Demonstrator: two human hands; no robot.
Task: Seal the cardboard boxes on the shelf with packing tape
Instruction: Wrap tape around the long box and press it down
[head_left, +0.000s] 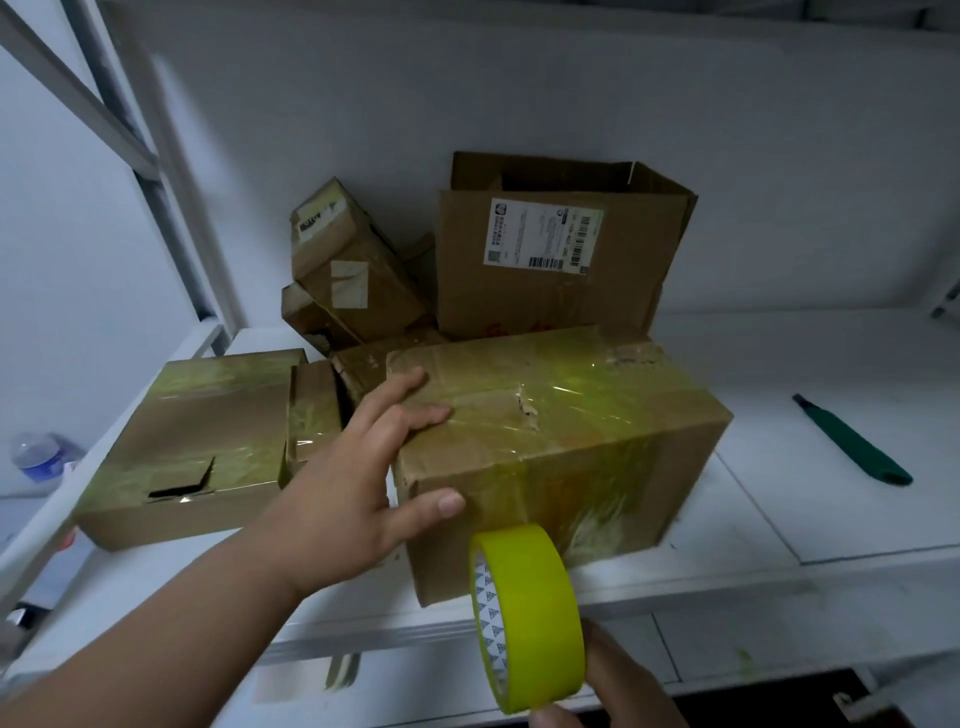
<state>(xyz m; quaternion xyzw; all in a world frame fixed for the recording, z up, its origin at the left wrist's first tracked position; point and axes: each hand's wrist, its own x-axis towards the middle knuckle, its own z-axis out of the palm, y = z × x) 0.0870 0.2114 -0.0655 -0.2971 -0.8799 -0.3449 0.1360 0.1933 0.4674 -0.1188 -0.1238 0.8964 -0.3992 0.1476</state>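
1. The step in hand looks like running a strip of tape down the front of the near box (556, 441), which sits at the front edge of the shelf (831, 525). The yellow tape roll (527, 618) hangs just below the box's front face, and a strip appears to run from the roll up onto that face.
2. The left hand (358, 499) steadies the box at its left corner: fingers lie straight across the top, thumb presses the front face, nothing is gripped.
3. The right hand (618, 686) holds the roll from below, thumb on its lower rim (the other fingers are hidden behind the roll).
4. The next move probably calls for cutting the strip and smoothing it flat; a green knife (857, 441) lies well apart to the right.
5. The cardboard is soft, creased and dented, its top glossy with wrinkled tape. The roll is a smooth ring with a printed white core.
6. Behind, an open box (561, 260) bears a shipping label; its flaps stand up unsealed.
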